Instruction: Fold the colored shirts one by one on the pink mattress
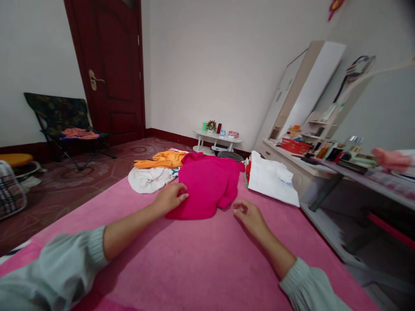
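Observation:
A magenta short-sleeved shirt (pixel 207 185) lies spread on a pink bed cover (pixel 194 263), its folds bunched at the far end. My left hand (pixel 171 198) is at the shirt's left edge, fingers loosely curved and thumb apart, with nothing seen in them. Just right of the near sleeve, my right hand (pixel 249 214) hovers with bent fingers and a gap inside them; it appears to hold nothing. Beyond my left hand are an orange garment (pixel 162 160) and a white garment (pixel 149 179). A folded white shirt (pixel 272 179) lies at the right on a stack of clothes.
Along the right side stands a dresser (pixel 298 164) with a red basket (pixel 295 146) and several bottles. A low white table (pixel 215 136) is by the far wall. At the left are a folding chair (pixel 61 112), a checked bag (pixel 11 190) and a dark red door (pixel 113 65).

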`<state>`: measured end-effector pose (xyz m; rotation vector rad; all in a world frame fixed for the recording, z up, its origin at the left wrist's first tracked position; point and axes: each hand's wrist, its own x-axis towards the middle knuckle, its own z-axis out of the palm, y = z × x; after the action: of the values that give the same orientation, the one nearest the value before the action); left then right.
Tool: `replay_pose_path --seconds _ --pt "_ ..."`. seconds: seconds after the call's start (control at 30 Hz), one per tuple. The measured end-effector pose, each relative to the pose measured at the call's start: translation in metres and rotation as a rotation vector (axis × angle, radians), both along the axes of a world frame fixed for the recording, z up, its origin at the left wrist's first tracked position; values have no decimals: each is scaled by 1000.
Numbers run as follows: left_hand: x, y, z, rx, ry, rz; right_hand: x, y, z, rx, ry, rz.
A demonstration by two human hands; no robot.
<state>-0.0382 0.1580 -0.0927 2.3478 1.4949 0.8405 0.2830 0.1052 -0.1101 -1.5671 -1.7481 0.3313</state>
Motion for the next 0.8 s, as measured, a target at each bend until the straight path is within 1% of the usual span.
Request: replay_pose_path --seconds 0.1,0.2,0.27,0.33,0.4,0.43,0.5,0.57,0.63,0.67,0.73,0.8 --pt "-1 -21 8 -59 127 -30 -25 -2 10 -64 -178 56" --pt "-6 -35 11 -58 242 -108 -42 0 14 -56 -373 -41" --pt "-9 -40 7 -26 285 -121 -47 5 10 -78 -469 -131" --pt "-11 -40 3 4 296 -119 -45 13 6 -96 -518 -202" --pt "-13 -35 0 21 295 -140 -39 23 3 -68 -473 -227" --pt "-14 -32 0 23 278 -151 -35 29 4 -29 -400 -224" --pt "-17 -23 6 9 166 -152 -27 38 11 69 -151 -197" --pt "-22 -14 18 -15 -49 -117 -20 41 26 148 178 -158" --pt "-30 -7 39 5 -286 -56 -15 38 48 197 476 -121" --pt "-34 -6 51 32 -386 -29 -12 33 60 210 582 -107" --pt "-45 -9 78 75 -533 -2 -5 21 85 209 704 -61" --pt "-57 -18 104 59 -616 -12 6 4 105 151 738 3"
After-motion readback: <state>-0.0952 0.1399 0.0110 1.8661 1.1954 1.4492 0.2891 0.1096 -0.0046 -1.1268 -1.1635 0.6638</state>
